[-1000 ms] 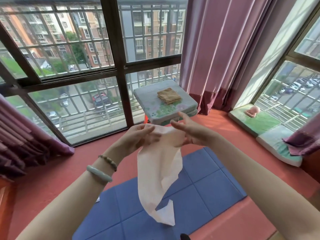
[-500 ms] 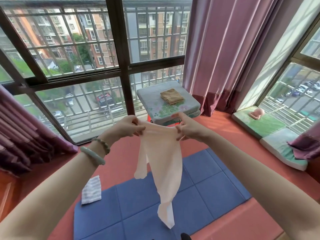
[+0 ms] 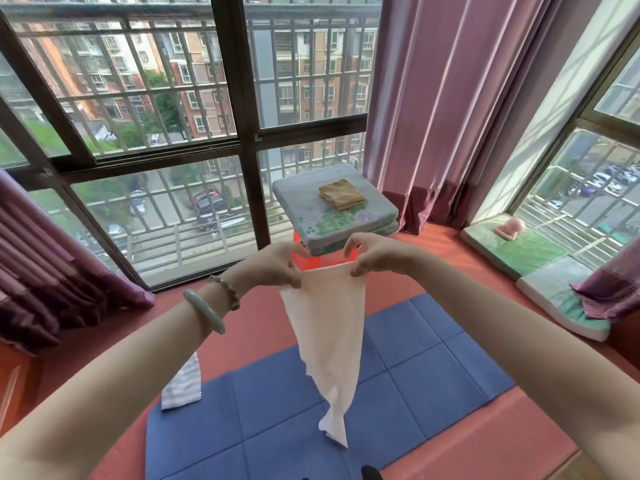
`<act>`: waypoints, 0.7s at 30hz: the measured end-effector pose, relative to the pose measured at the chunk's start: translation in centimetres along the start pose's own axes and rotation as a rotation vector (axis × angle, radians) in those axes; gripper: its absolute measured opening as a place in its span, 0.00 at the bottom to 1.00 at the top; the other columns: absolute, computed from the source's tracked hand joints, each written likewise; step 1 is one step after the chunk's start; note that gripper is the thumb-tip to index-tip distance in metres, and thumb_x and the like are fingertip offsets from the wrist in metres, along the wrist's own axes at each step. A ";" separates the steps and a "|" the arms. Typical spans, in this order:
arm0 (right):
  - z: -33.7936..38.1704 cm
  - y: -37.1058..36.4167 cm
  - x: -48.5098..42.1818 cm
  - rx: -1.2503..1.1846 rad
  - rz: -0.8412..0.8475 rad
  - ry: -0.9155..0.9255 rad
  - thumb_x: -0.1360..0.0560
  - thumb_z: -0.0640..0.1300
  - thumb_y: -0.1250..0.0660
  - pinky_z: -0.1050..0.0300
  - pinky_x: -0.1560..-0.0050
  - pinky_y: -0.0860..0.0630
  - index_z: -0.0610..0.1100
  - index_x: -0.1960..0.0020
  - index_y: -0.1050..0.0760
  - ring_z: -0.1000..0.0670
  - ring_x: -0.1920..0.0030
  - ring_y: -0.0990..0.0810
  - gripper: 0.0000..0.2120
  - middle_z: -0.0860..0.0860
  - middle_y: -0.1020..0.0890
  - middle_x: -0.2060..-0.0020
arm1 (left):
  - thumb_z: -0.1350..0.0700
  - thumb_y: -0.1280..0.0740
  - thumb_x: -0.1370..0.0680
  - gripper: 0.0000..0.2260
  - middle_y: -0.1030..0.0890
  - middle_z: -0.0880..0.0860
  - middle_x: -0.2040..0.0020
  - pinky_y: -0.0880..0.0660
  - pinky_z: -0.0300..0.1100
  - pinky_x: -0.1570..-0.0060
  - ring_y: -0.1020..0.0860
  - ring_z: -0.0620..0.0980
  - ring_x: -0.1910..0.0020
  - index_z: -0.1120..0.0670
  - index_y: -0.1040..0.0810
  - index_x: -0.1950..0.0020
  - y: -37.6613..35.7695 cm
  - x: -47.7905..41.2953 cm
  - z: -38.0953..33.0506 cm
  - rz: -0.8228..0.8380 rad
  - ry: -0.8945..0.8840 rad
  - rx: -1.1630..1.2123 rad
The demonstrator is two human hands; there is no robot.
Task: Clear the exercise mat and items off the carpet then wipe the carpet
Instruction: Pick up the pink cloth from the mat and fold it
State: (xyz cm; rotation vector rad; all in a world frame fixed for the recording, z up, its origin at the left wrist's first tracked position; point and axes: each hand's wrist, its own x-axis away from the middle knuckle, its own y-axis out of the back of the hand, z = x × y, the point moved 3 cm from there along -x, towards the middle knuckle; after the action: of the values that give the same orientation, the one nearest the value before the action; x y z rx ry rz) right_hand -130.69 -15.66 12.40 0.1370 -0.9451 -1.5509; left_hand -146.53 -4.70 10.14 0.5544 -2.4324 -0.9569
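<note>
While the left hand (image 3: 273, 268) and the right hand (image 3: 377, 254) each pinch a top corner of a thin white cloth (image 3: 329, 327) at the centre of the frame, pulling its upper edge taut so the rest hangs to a point, the blue exercise mat (image 3: 415, 375) lies flat on the red carpet (image 3: 259, 323) beneath, with a small striped cloth (image 3: 181, 386) across its left edge in the lower left. Clearing looks barely begun. The white cloth seems to be being opened out, either to fold away or to ready for wiping. Next it likely needs folding or setting aside off the carpet, freeing both hands for the striped cloth and the mat.
</note>
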 end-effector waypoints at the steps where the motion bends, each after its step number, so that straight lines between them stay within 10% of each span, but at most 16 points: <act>1: -0.2 0.0 0.0 -0.012 -0.015 0.014 0.28 0.29 0.36 0.57 0.58 0.28 0.40 0.45 0.31 0.49 0.55 0.26 0.15 0.48 0.28 0.54 | 0.61 0.30 0.29 0.17 0.22 0.51 0.55 0.30 0.30 0.65 0.26 0.43 0.61 0.53 0.24 0.41 0.2 -0.2 0.2 -0.035 0.018 -0.027; 6: -1.6 0.3 -0.2 -0.447 -0.010 -0.044 0.23 0.29 0.46 0.51 0.60 0.28 0.43 0.42 0.34 0.50 0.66 0.21 0.14 0.45 0.27 0.54 | 0.59 0.30 0.26 0.11 0.21 0.53 0.52 0.22 0.47 0.55 0.21 0.50 0.57 0.52 0.24 0.45 0.8 -0.7 1.4 -0.121 0.154 0.456; 10: -0.9 0.6 -0.3 -0.680 -0.109 -0.048 0.21 0.34 0.40 0.47 0.62 0.18 0.42 0.38 0.34 0.46 0.59 0.23 0.13 0.44 0.29 0.49 | 0.63 0.32 0.24 0.12 0.20 0.55 0.51 0.19 0.41 0.64 0.19 0.48 0.63 0.56 0.27 0.42 0.7 -0.6 0.5 -0.146 0.124 0.849; 14: -0.5 1.1 -0.2 -0.673 0.053 -0.021 0.30 0.37 0.28 0.51 0.43 0.22 0.40 0.33 0.34 0.48 0.41 0.24 0.28 0.46 0.26 0.40 | 0.60 0.33 0.23 0.10 0.25 0.56 0.52 0.20 0.37 0.69 0.24 0.48 0.68 0.57 0.27 0.42 1.1 -0.9 0.0 -0.249 0.150 0.625; 21: -0.9 -1.4 0.3 -0.132 0.135 -0.140 0.28 0.29 0.34 0.51 0.52 0.22 0.37 0.36 0.31 0.49 0.61 0.22 0.22 0.46 0.24 0.60 | 0.57 0.19 0.39 0.40 0.25 0.56 0.41 0.23 0.44 0.46 0.23 0.51 0.47 0.52 0.33 0.32 -0.4 -0.1 0.4 0.247 0.131 0.356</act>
State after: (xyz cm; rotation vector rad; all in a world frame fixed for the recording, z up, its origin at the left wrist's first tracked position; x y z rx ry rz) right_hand -131.33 -16.50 11.06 -0.1284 -0.9383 -1.5069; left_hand -146.55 -4.75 9.57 0.4050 -2.4894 -0.3768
